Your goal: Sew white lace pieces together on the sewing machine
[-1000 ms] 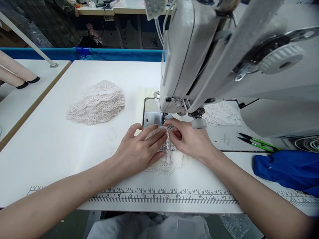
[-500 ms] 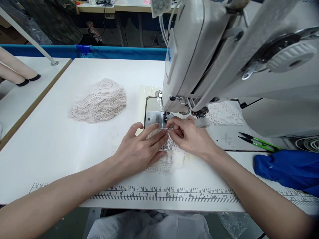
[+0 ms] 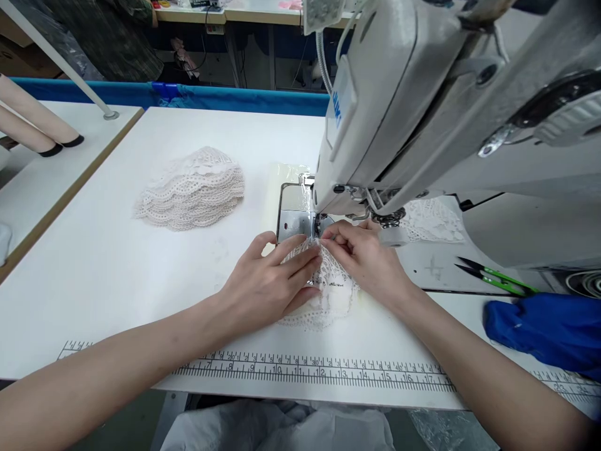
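A piece of white lace [image 3: 323,310] lies under both hands, its top edge at the presser foot [image 3: 317,227] of the sewing machine [image 3: 370,106]. My left hand [image 3: 272,275] rests on the lace with fingers stretched out and slightly apart, just left of the foot. On the other side, my right hand [image 3: 369,254] pinches the lace edge between thumb and forefinger, close to the needle area. The metal needle plate [image 3: 295,220] shows partly behind my fingers. Exactly where the needle meets the lace is hidden.
A stack of lace pieces [image 3: 192,191] sits at the left on the white table [image 3: 188,275]. More lace [image 3: 432,219] lies behind the machine head at right. Green-handled thread snips [image 3: 498,277] and a blue cloth [image 3: 544,332] are at far right. Ruler markings [image 3: 310,369] line the front edge.
The camera view has shifted a little, moving the scene slightly rightward. My right fingertips have straightened somewhat at the lace edge; my left hand keeps nearly the same pose on the lace.
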{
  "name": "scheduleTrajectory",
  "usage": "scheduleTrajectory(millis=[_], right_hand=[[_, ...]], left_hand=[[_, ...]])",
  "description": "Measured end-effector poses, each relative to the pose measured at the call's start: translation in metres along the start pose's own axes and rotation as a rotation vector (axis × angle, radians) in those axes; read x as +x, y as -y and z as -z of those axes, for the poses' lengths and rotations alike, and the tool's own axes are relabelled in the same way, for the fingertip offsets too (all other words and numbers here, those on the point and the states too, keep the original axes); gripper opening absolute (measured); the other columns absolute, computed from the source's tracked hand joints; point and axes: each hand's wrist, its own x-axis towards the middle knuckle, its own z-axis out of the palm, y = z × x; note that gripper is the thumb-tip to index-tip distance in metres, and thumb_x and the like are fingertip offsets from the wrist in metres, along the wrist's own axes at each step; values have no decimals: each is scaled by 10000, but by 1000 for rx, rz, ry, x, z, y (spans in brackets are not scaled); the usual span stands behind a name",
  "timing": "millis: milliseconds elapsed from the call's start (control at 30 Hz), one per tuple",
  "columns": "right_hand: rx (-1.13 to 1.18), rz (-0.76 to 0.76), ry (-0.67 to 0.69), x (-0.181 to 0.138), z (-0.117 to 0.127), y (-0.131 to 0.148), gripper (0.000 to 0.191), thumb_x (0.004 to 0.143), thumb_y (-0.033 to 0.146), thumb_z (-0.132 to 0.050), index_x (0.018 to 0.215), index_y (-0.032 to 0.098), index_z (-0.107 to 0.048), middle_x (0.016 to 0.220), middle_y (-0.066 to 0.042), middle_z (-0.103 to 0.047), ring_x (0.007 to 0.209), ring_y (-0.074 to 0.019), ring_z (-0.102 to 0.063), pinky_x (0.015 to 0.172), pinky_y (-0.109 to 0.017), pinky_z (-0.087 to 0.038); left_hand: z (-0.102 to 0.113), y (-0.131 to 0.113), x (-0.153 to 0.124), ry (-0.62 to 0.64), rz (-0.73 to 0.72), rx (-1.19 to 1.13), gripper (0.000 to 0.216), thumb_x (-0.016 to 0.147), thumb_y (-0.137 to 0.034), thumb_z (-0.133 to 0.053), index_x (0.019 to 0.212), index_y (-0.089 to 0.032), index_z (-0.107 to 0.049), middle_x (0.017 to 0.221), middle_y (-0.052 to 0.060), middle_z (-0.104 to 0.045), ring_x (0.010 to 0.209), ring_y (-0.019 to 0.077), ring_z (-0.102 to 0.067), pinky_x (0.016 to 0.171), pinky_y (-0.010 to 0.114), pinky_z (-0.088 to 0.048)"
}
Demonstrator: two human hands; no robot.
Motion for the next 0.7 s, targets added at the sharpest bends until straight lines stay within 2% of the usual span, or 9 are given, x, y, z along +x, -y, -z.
scheduleTrajectory(millis=[167,267,400,500,600,700], right_hand=[[-116,-61,-45,0,-6,3,194,942,327,-476,891,222,-631,545,31,-544,639,-170,-519,691,-291,-355],[-173,-74,-63,0,-5,1,220,942,359,-479,927,223,-651,622,10,-615,638,-172,-538,644,-283,-350],[-318,46,-140,-7,0,-1,263,962,333,-446,1024,209,-670,673,2,-674,568,-142,-535,629,-284,-338],[-438,183,-183,-16,6,3,294,946,228,-431,1108,230,-676,645,23,-679,497,-118,-494,619,-289,-315],[-489,282,-163,-21,7,7,371,894,124,-431,1143,238,-680,590,42,-660,485,-113,-490,610,-294,-294],[-526,289,-141,-23,5,8,360,875,119,-453,1134,195,-691,613,25,-682,503,-116,-512,606,-298,-280]], left_hand=[[-1,0,3,7,12,-28,331,995,-353,-433,1215,-175,-604,1300,34,-614,1214,202,-538,923,391,-353],[-2,1,4,7,20,-27,341,991,-361,-442,1226,-168,-598,1302,41,-613,1209,204,-543,917,397,-357],[-4,2,5,5,42,-25,349,988,-372,-444,1228,-172,-600,1292,38,-620,1210,209,-545,928,406,-357],[-5,2,5,11,54,-28,359,988,-382,-440,1237,-176,-595,1293,38,-619,1221,212,-536,935,406,-355],[-5,1,5,22,53,-20,374,995,-386,-420,1257,-172,-579,1300,34,-614,1227,212,-529,934,406,-352],[-4,1,5,27,53,6,381,1003,-392,-398,1259,-172,-576,1311,27,-606,1245,212,-513,935,406,-348]])
